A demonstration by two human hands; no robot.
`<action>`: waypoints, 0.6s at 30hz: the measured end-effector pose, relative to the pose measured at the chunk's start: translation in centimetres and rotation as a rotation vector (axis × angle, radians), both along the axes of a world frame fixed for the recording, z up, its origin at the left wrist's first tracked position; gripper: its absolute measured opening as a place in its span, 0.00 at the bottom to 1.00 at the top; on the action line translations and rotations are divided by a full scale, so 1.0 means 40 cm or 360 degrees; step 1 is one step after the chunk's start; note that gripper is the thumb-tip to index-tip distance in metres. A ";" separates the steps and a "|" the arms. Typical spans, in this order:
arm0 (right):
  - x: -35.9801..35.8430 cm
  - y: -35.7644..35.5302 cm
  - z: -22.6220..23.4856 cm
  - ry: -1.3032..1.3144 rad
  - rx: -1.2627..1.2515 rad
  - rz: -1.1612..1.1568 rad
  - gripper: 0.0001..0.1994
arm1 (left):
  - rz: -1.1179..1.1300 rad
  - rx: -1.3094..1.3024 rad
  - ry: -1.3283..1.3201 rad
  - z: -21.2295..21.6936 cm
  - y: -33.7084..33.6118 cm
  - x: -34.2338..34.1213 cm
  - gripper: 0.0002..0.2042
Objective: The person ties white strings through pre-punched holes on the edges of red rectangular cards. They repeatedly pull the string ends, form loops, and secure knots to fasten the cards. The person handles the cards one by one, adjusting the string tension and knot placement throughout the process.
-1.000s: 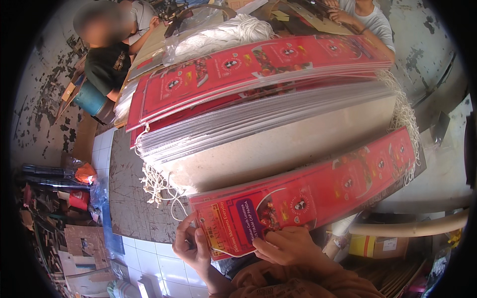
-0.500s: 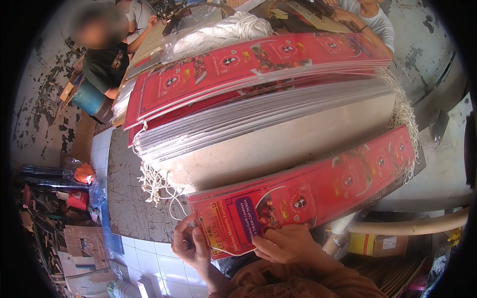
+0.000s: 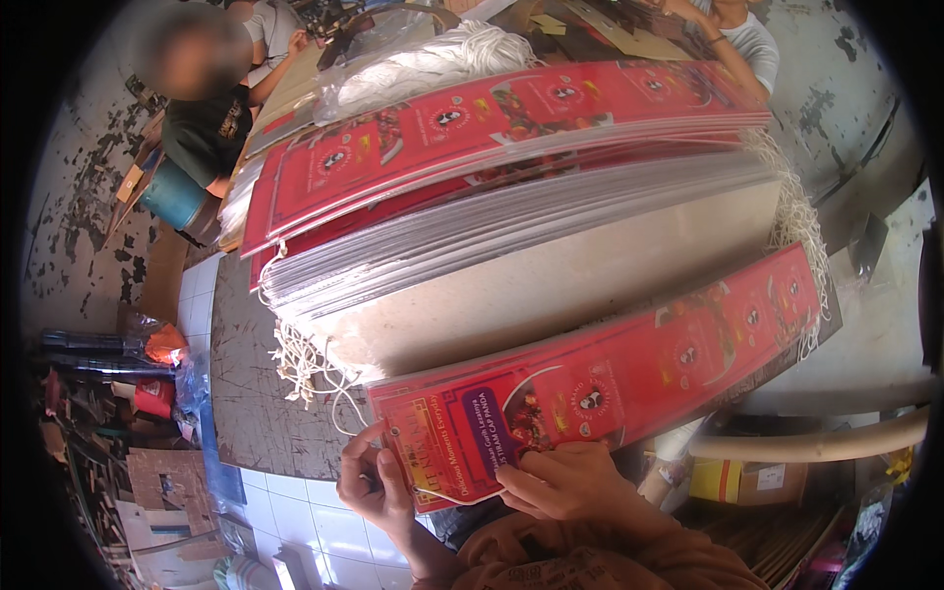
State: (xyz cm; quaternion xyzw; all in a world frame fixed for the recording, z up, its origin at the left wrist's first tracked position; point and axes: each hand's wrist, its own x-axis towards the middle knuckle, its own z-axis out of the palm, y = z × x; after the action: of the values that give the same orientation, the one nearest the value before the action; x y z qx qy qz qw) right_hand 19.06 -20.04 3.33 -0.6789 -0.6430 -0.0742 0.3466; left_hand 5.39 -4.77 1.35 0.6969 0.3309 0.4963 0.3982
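Here, the left hand pinched the near-left corner of a red printed bag lying flat at the table's near edge, while the right hand pressed it down, fingers curled. A tug risked tangling the white cord handles.
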 end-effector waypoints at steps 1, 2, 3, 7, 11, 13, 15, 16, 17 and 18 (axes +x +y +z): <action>0.000 0.000 -0.001 -0.0001 0.0002 -0.0001 0.12 | 0.0001 -0.0002 -0.0005 -0.001 0.000 0.000 0.13; 0.001 0.000 -0.001 -0.0001 0.0004 0.0000 0.12 | 0.0003 -0.0003 -0.0009 -0.001 0.000 0.000 0.13; 0.001 0.000 -0.002 -0.0004 -0.0004 0.0006 0.13 | 0.0006 -0.0004 -0.0013 -0.002 0.000 0.000 0.14; 0.002 -0.001 -0.001 -0.0006 -0.0016 0.0015 0.13 | 0.0003 0.0010 0.0014 -0.001 0.001 -0.002 0.13; 0.001 -0.001 0.000 -0.0016 -0.0014 0.0005 0.13 | -0.0010 0.0044 0.0024 -0.004 0.003 -0.004 0.11; 0.001 -0.001 0.000 -0.0015 -0.0021 0.0005 0.14 | -0.0015 0.0051 0.0020 -0.005 0.004 -0.005 0.11; 0.001 -0.002 -0.001 -0.0009 -0.0020 0.0005 0.14 | -0.0019 0.0057 0.0022 -0.004 0.003 -0.004 0.11; 0.000 -0.002 -0.003 -0.0004 -0.0015 0.0005 0.14 | -0.0016 0.0049 0.0022 -0.004 0.003 -0.004 0.11; 0.000 -0.002 -0.004 0.0001 -0.0010 0.0004 0.14 | -0.0014 0.0042 0.0022 -0.003 0.002 -0.004 0.11; 0.000 -0.001 -0.003 0.0001 -0.0011 0.0005 0.13 | -0.0012 0.0035 0.0022 -0.003 0.002 -0.003 0.11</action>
State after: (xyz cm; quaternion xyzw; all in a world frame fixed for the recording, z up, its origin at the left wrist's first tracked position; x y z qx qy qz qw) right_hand 19.06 -20.09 3.21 -0.6791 -0.6441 -0.0712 0.3447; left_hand 5.25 -4.70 1.24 0.7060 0.3255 0.4935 0.3900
